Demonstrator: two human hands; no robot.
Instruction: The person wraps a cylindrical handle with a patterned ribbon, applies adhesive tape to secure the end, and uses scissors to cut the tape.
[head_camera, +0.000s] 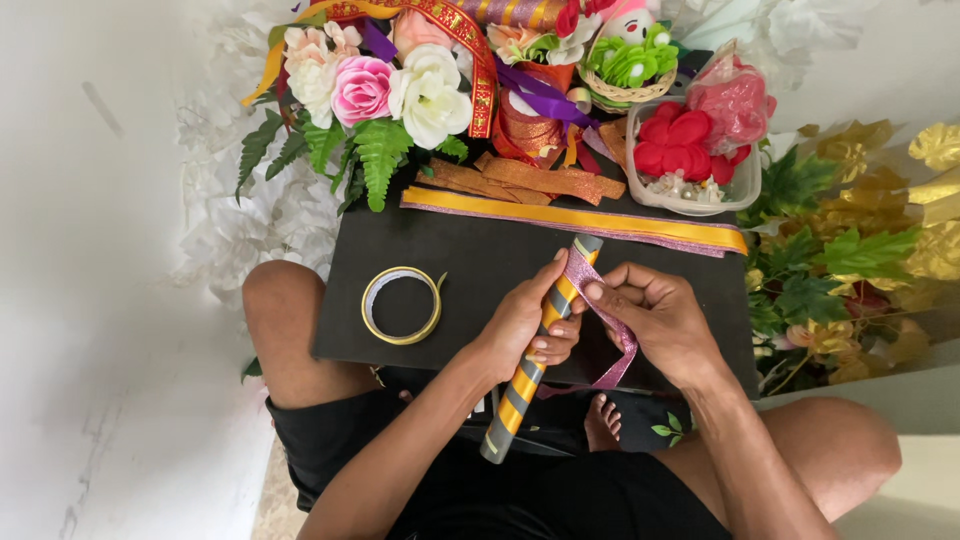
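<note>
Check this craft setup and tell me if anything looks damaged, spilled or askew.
Nothing looks damaged or spilled. The left hand grips a grey stick wound with yellow ribbon while the right hand holds pink glitter ribbon against it. The tape roll lies flat on the black board.

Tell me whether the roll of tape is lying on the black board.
Yes, the roll of tape lies flat on the black board, left of the left hand.
</note>
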